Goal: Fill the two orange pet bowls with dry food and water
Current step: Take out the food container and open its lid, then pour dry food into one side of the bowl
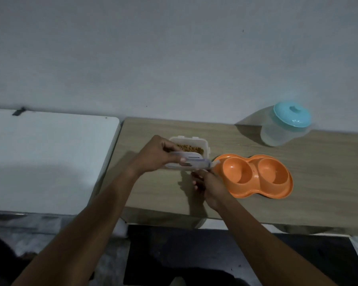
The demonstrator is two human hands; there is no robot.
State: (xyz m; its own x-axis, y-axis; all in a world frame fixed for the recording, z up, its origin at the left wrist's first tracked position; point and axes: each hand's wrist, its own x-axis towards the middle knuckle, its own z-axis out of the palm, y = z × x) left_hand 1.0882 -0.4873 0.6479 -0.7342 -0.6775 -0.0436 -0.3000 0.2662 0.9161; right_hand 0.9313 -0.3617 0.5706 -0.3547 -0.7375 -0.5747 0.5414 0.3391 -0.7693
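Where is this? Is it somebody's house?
Probably a home, at a pet-feeding corner: a wooden table against a plain wall, an orange double pet bowl, an opened tub of dry food and a lidded water jug.

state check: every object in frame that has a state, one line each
food container: open, dry food inside
container lid: off, lifted over the container's near edge
left hand: gripping the lid
right hand: at the lid's right end, grip unclear
orange double bowl: upright, both wells empty
jug: closed with a teal lid, contents unclear
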